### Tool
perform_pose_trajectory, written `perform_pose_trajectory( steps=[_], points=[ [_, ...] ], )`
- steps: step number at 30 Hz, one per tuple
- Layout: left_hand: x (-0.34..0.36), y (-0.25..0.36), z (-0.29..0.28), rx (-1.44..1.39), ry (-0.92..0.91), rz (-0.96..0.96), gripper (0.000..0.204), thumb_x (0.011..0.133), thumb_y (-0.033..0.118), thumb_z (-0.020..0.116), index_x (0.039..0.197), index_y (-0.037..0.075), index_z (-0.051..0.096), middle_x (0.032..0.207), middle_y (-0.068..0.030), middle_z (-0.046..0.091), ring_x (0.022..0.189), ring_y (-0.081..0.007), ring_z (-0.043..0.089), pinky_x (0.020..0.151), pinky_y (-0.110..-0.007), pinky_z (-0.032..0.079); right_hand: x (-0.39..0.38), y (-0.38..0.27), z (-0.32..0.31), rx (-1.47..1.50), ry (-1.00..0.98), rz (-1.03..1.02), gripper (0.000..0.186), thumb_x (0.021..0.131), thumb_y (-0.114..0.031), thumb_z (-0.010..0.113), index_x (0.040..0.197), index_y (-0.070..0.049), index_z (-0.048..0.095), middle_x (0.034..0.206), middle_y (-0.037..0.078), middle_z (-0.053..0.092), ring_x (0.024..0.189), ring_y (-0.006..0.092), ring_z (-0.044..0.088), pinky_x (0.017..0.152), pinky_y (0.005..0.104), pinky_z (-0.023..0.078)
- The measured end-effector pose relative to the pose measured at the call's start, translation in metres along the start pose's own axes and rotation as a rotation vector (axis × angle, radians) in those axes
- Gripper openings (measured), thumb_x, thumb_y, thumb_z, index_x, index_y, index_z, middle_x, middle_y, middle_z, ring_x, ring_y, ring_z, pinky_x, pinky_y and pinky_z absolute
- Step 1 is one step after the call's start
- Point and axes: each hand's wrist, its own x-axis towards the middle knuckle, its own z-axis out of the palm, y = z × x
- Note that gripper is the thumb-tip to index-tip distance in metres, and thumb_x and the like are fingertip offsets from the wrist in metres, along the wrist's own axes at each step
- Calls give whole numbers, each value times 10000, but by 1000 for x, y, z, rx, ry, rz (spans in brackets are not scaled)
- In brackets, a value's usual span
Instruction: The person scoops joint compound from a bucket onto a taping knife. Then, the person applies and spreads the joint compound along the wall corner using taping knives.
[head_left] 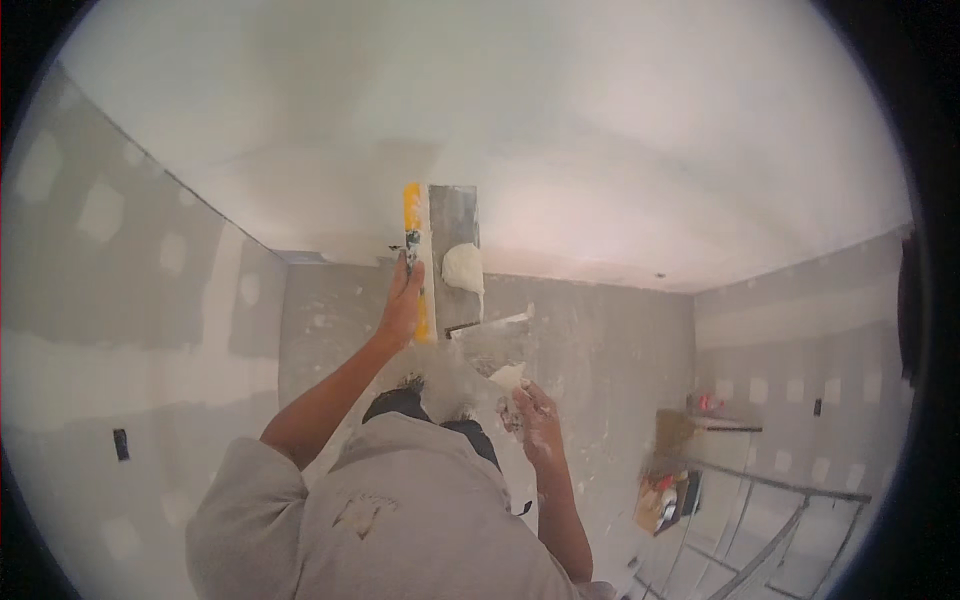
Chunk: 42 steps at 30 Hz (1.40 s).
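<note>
My left hand (402,305) is closed round the yellow-backed side of a wide drywall knife (455,215), raised in front of me with its long blade upright in the picture. A thick lump of off-white joint compound (463,268) sits on its metal blade. Lower and to the right, my right hand (537,415) grips a smaller taping knife (495,345) by its handle end, which my fingers mostly hide. Compound is smeared over the smaller blade, thicker near the hand. The smaller blade's far corner is at the wide blade's lower end; whether they touch I cannot tell.
Patched grey drywall (100,300) stands to the left, with a dark outlet opening (121,444). Overhead spreads a pale ceiling (600,120). At lower right are a metal scaffold frame (780,480) and a cardboard box (660,505) with assorted items.
</note>
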Motion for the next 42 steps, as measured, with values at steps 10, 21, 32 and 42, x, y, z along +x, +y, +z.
perform_pose_trajectory(
  steps=[10, 21, 32, 42],
  points=[
    [-52, 88, 2, 429, -63, 203, 613, 1056, 305, 439, 1492, -87, 258, 1377, -300, 491, 1300, -366, 468, 1100, -393, 329, 85, -47, 60, 41, -245, 3, 298, 985, -280, 622, 1126, -17, 612, 832, 36, 639, 620, 111, 549, 526, 242, 440],
    [-71, 39, 16, -347, 135, -247, 463, 1045, 377, 477, 1376, 54, 462, 1190, -98, 605, 1079, -205, 618, 890, -357, 531, 121, -61, 30, -369, -26, -890, 228, 929, -57, 679, 1128, 34, 613, 968, 117, 688, 742, 123, 632, 625, 257, 498],
    [-107, 20, 15, -529, 154, -316, 478, 1040, 393, 484, 1395, 77, 441, 1145, -92, 618, 954, -215, 666, 800, -379, 577, 124, -13, -25, -880, -135, -1156, 458, 801, 48, 692, 1234, -101, 676, 1058, 168, 652, 934, 338, 636, 832, 447, 494],
    [-119, -4, 9, 130, 537, 222, 689, 1058, 399, 431, 1523, -58, 208, 1480, -226, 404, 1374, -277, 394, 1140, -353, 296, 69, -40, -77, -39, -388, 76, 204, 962, -166, 633, 1098, -16, 611, 811, 69, 671, 621, 148, 613, 502, 288, 477]
  ],
)
